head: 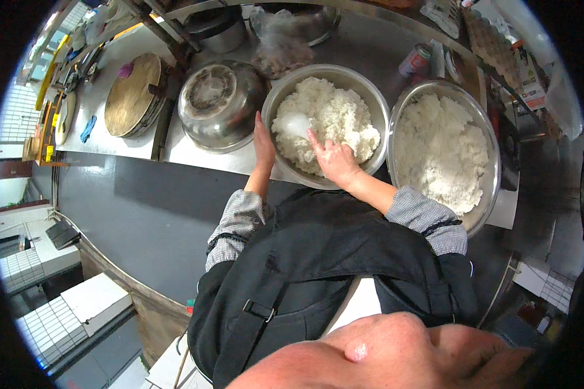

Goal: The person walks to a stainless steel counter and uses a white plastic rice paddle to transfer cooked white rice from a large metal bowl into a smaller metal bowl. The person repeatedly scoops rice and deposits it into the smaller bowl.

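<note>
In front of me stands a round stainless steel bowl [380, 99] with a mound of white cooked rice [353, 114] in it. My left hand [264, 143] lies flat against the bowl's left side, fingers extended. Over the front part of the rice is my right hand [336, 159], its index finger stretched along a pale plastic rice paddle [297, 125] and the other fingers curled; the handle is hidden under them. The paddle's blade rests on the rice. A second large metal basin [495, 160], at the right, holds more white rice or similar grain, partly under a glossy clear cover.
An upturned metal bowl [208, 92] sits left of the rice bowl. Behind are a clear plastic bag of food [282, 53], a lidded pot [216, 31] and a drink can [416, 59]. Further left lie a round wooden chopping block [134, 97] and a blue cloth [88, 129]. A shelf rail crosses above.
</note>
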Demonstrator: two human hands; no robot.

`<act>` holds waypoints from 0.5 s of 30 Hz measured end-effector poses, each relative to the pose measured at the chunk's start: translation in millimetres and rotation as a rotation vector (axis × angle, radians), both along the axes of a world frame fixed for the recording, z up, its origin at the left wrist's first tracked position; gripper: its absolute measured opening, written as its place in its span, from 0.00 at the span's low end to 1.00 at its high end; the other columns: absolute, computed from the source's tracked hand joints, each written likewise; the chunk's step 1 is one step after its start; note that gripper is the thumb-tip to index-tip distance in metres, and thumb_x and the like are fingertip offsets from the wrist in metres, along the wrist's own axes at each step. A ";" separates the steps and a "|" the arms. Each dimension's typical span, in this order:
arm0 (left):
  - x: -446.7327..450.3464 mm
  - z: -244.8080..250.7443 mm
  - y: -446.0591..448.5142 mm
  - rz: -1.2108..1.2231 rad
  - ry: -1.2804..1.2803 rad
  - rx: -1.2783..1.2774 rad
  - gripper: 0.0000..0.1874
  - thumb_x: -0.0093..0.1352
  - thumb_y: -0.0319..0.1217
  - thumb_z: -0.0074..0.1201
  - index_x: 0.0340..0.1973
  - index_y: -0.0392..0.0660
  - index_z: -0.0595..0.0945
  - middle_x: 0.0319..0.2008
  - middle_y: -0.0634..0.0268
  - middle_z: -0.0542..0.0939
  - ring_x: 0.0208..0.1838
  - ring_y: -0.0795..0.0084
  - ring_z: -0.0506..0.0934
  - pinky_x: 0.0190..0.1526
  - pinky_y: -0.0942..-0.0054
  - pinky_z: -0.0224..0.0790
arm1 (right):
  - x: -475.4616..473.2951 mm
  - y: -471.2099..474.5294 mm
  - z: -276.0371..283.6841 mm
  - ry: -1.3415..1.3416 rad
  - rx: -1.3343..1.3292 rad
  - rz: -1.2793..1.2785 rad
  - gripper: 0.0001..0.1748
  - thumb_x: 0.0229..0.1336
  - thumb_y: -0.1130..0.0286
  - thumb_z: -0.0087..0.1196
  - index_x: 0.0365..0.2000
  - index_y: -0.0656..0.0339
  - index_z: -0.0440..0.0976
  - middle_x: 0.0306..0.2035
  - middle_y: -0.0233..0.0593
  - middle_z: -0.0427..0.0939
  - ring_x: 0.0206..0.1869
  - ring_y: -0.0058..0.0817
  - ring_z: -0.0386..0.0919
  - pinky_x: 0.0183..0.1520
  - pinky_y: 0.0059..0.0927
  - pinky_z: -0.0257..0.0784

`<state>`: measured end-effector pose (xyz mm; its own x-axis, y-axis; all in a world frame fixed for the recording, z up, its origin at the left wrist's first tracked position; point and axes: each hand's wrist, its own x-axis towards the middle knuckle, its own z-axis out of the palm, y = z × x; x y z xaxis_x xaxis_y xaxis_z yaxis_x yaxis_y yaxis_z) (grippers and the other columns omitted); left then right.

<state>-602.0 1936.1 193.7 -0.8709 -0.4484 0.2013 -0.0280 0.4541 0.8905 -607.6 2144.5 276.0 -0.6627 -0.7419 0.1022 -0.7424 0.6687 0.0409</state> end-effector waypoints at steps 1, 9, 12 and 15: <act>-0.5 -0.5 0.4 0.010 -0.011 0.016 0.28 0.72 0.41 0.27 0.61 0.34 0.57 0.63 0.49 0.58 0.66 0.57 0.56 0.64 0.68 0.44 | 1.6 -1.1 -4.2 -0.012 0.009 0.011 0.35 0.50 0.69 0.46 0.61 0.61 0.53 0.22 0.41 0.72 0.20 0.31 0.74 0.22 0.32 0.69; -7.5 -1.4 -1.2 0.029 -0.047 0.157 0.27 0.73 0.42 0.29 0.60 0.34 0.59 0.62 0.49 0.60 0.64 0.57 0.58 0.63 0.68 0.45 | 3.1 -3.9 -23.5 -0.073 0.018 0.057 0.37 0.47 0.72 0.45 0.60 0.67 0.51 0.23 0.42 0.74 0.21 0.32 0.74 0.23 0.33 0.70; -4.1 3.3 0.5 0.017 -0.031 0.271 0.27 0.72 0.40 0.31 0.61 0.35 0.59 0.62 0.49 0.60 0.64 0.57 0.58 0.62 0.69 0.47 | -0.3 7.2 -1.3 -0.114 -0.015 -0.025 0.36 0.50 0.70 0.45 0.61 0.59 0.52 0.21 0.41 0.72 0.22 0.33 0.74 0.23 0.35 0.70; -0.1 8.5 3.6 -0.006 -0.045 0.168 0.26 0.72 0.38 0.33 0.62 0.35 0.56 0.63 0.50 0.58 0.64 0.58 0.59 0.61 0.69 0.50 | 2.9 34.6 30.6 -0.061 -0.372 -0.142 0.34 0.48 0.71 0.47 0.60 0.54 0.57 0.19 0.39 0.70 0.19 0.33 0.73 0.20 0.35 0.70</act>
<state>-602.1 1939.7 202.1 -0.8803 -0.4669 0.0844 -0.0675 0.2993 0.9518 -604.7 2179.1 306.6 -0.7692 -0.5624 0.3034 -0.6350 0.7258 -0.2645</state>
